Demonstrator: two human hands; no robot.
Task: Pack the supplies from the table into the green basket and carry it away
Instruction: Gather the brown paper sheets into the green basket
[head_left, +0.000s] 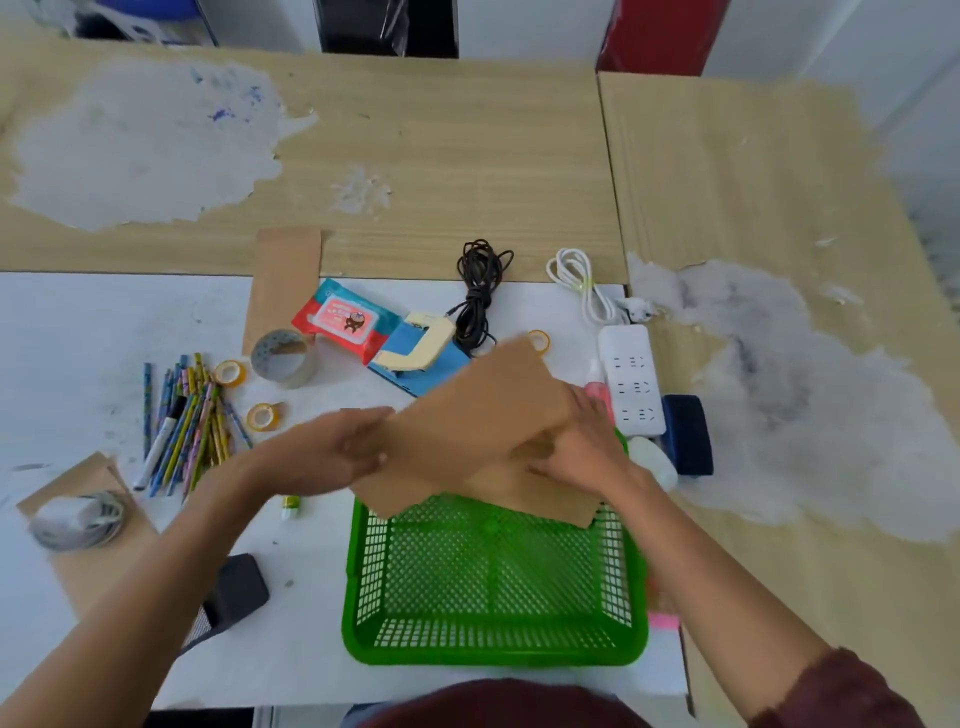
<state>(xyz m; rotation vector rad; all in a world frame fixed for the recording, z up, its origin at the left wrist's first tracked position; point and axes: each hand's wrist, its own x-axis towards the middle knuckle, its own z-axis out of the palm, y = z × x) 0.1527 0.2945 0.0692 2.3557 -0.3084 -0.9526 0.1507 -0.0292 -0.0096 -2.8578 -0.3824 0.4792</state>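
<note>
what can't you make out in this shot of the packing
All in the head view:
- Far end of the green basket: covered by the cardboard that the right hand holds.
- Left hand: motion-blurred, so its grip on the cardboard is unclear.
- Pink bottle: mostly behind the cardboard and right hand.
- Pink item right of the basket: mostly hidden by its rim.
- Print on the wipes pack: too small to read.

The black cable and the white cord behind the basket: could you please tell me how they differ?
The black cable is thinner and wrapped round its own middle; the white cord is thicker, bound by a yellowish tie, and ends by the white power strip. Both lie coiled on the table.
</note>
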